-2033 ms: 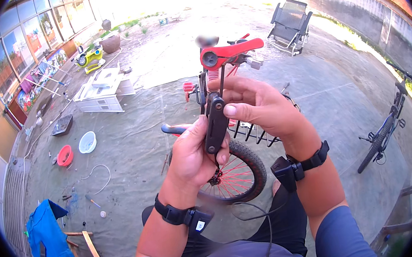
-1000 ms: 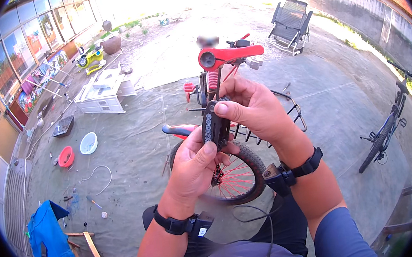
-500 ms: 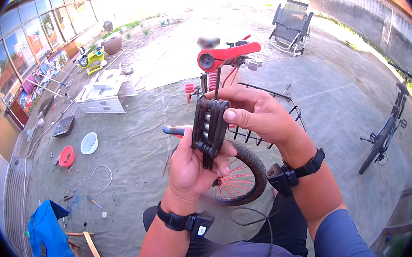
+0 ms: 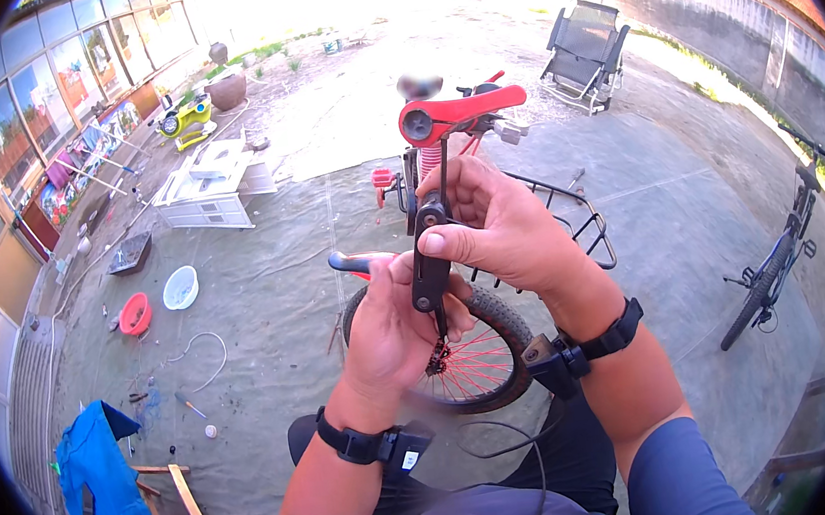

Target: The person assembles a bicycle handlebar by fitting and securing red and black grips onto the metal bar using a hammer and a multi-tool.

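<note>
A black folding multi-tool point(image 4: 431, 274) stands upright between my hands, its narrow side plate facing me. My right hand point(image 4: 504, 223) pinches its upper end between thumb and fingers. My left hand point(image 4: 390, 330) is curled round the lower end, its fingertips passing behind the tool. One thin dark blade or key sticks up past my right fingers, and another points down from the bottom. Just behind the tool is a bicycle with a red saddle point(image 4: 468, 111) and a rear wheel point(image 4: 475, 372) with red spokes. The tool and my hands hide part of its frame.
A black wire rack point(image 4: 586, 229) lies behind my right hand. To the left are a red basin point(image 4: 135, 315), a white basin point(image 4: 179, 288), a screwdriver point(image 4: 191, 406) and a blue cloth point(image 4: 105, 491) over a wooden stool. Another bicycle point(image 4: 775, 265) stands at the right.
The multi-tool has been turned, so its flat side plate now faces me instead of its row of folded bits. My right hand has shifted slightly left, and my left thumb has moved off the tool's face.
</note>
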The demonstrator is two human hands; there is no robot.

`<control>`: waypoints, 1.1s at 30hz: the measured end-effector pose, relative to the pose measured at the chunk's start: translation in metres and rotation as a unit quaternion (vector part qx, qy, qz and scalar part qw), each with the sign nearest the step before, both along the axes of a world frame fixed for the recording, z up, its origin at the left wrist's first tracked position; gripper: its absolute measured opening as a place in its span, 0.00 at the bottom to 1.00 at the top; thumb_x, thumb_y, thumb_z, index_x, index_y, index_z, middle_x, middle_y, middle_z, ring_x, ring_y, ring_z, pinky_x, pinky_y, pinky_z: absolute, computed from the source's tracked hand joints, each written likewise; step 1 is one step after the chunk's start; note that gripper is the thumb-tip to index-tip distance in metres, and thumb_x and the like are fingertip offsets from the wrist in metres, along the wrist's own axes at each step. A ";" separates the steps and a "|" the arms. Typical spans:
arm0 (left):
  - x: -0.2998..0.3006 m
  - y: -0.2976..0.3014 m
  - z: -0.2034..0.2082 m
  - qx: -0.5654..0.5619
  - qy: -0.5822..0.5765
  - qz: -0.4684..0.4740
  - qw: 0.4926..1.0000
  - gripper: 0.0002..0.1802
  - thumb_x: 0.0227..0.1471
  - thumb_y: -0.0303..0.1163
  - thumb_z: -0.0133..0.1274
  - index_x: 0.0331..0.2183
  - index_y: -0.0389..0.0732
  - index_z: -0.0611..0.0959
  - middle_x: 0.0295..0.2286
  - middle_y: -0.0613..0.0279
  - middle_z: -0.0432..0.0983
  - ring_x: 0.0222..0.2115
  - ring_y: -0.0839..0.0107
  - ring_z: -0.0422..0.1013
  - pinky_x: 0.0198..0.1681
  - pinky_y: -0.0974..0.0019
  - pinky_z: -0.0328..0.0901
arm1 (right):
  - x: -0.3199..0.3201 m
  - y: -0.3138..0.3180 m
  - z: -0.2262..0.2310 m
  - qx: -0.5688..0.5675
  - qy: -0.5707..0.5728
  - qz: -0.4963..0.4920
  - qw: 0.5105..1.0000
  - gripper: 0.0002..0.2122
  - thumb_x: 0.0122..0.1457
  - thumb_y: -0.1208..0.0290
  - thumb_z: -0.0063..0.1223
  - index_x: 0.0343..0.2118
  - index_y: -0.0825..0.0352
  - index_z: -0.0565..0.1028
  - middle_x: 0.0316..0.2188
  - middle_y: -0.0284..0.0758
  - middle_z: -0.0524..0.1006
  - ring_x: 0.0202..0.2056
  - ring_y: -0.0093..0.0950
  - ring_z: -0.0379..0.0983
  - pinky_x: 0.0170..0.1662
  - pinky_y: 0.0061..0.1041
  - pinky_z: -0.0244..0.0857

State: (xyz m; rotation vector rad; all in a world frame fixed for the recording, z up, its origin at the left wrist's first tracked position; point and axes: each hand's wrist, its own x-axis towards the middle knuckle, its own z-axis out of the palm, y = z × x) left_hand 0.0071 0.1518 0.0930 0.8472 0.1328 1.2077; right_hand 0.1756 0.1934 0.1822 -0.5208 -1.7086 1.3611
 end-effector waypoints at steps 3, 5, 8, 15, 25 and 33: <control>0.000 -0.009 0.007 0.042 0.053 0.057 0.996 0.34 0.65 0.57 0.39 0.54 0.36 0.71 0.39 0.48 0.78 0.34 0.62 0.78 0.34 0.67 0.72 | -0.002 -0.003 0.004 0.011 -0.022 -0.031 0.999 0.26 0.54 0.62 0.69 0.49 0.71 0.68 0.37 0.29 0.72 0.40 0.18 0.71 0.47 0.19 0.66; -0.006 -0.008 0.003 0.057 0.104 0.053 0.992 0.34 0.65 0.57 0.41 0.54 0.35 0.70 0.40 0.48 0.78 0.36 0.62 0.78 0.37 0.66 0.72 | -0.004 -0.007 0.007 0.020 -0.028 -0.045 0.998 0.26 0.55 0.61 0.68 0.49 0.71 0.68 0.37 0.29 0.72 0.39 0.18 0.70 0.46 0.19 0.66; -0.009 -0.010 0.004 0.053 0.114 0.059 0.990 0.34 0.65 0.57 0.40 0.54 0.35 0.71 0.38 0.47 0.78 0.34 0.61 0.79 0.35 0.65 0.72 | -0.004 -0.015 0.012 0.011 -0.019 -0.035 0.999 0.24 0.59 0.59 0.63 0.50 0.72 0.71 0.37 0.29 0.73 0.38 0.17 0.70 0.46 0.20 0.66; -0.001 0.000 0.003 -0.031 -0.024 -0.098 0.994 0.43 0.66 0.60 0.23 0.49 0.27 0.73 0.30 0.43 0.79 0.23 0.56 0.79 0.28 0.64 0.74 | 0.008 0.009 -0.006 -0.054 0.036 0.065 0.996 0.27 0.64 0.55 0.55 0.57 0.74 0.70 0.43 0.34 0.78 0.46 0.24 0.73 0.54 0.27 0.65; 0.003 0.000 0.006 -0.109 -0.016 -0.107 0.988 0.45 0.65 0.61 0.23 0.48 0.25 0.75 0.26 0.40 0.78 0.19 0.55 0.76 0.24 0.62 0.73 | 0.003 0.016 -0.018 -0.082 0.122 0.149 0.978 0.33 0.54 0.55 0.67 0.56 0.72 0.68 0.47 0.40 0.76 0.49 0.31 0.75 0.54 0.30 0.69; -0.013 0.006 -0.002 -0.029 0.098 -0.021 0.995 0.33 0.68 0.53 0.32 0.48 0.32 0.76 0.34 0.49 0.81 0.30 0.61 0.80 0.32 0.66 0.72 | -0.003 0.003 -0.011 -0.019 0.075 -0.034 0.996 0.24 0.50 0.61 0.73 0.42 0.68 0.70 0.32 0.28 0.73 0.32 0.16 0.68 0.37 0.17 0.65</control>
